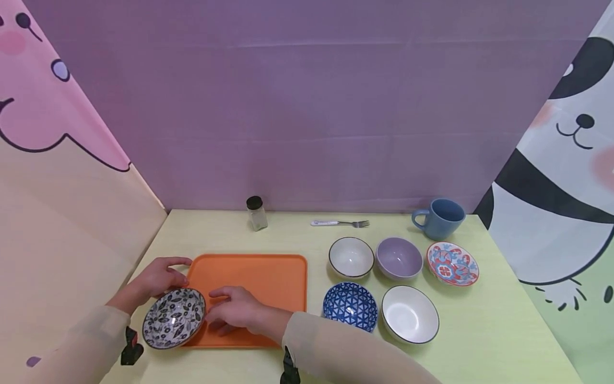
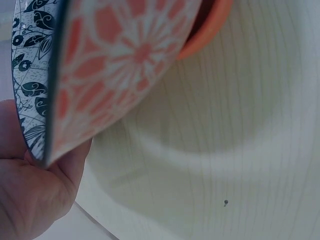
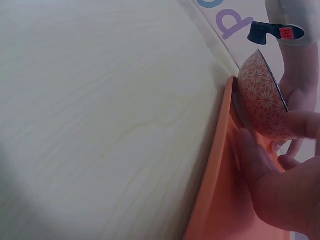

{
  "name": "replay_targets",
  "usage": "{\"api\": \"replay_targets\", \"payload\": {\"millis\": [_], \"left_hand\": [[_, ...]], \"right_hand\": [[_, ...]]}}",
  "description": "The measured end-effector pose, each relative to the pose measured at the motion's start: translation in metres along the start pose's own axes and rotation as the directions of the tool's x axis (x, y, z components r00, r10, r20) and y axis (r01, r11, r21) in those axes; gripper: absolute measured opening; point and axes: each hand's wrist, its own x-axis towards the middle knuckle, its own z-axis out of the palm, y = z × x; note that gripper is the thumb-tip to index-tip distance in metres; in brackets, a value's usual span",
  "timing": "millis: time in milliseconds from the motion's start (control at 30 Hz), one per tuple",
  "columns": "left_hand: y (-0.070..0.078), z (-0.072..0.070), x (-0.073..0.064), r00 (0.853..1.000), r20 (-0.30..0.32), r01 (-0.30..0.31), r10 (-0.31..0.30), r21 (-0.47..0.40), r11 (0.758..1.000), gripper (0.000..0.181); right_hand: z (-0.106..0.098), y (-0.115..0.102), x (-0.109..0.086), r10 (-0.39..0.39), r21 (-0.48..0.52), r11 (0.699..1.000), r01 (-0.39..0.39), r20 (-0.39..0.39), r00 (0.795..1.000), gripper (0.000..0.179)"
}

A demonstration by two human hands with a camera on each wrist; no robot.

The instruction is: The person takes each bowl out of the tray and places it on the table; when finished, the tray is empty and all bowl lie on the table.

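Observation:
A bowl (image 1: 174, 318) with a black-and-white leaf pattern inside and a red-and-white flower pattern outside is tilted over the left end of the orange tray (image 1: 268, 274). My left hand (image 1: 160, 276) grips its rim between thumb and fingers; the left wrist view shows the rim (image 2: 46, 150) at the base of the thumb. Over the tray, my right hand (image 1: 240, 309) has its fingers loosely extended toward the bowl's right side. In the right wrist view, those fingertips overlap the patterned outer wall (image 3: 262, 97).
Right of the tray stand a blue-patterned bowl (image 1: 350, 305), two white bowls (image 1: 352, 257) (image 1: 410, 313), a purple bowl (image 1: 399, 258) and a red-blue patterned dish (image 1: 452, 263). Along the back are a black-lidded jar (image 1: 257, 214), a fork (image 1: 340, 223) and a blue mug (image 1: 443, 220).

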Motion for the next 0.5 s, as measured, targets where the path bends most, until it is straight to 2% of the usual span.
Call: {"api": "replay_targets", "payload": {"millis": [200, 500], "left_hand": [[-0.002, -0.001, 0.002, 1.0, 0.004, 0.004, -0.004, -0.005, 1.0, 0.057], [-0.001, 0.0, -0.001, 1.0, 0.01, 0.005, -0.005, -0.024, 1.0, 0.057]], "right_hand": [[0.006, -0.002, 0.0, -0.003, 0.008, 1.0, 0.003, 0.034, 0.999, 0.042], [0.015, -0.001, -0.001, 0.006, 0.05, 0.999, -0.007, 0.024, 1.0, 0.04]]}}
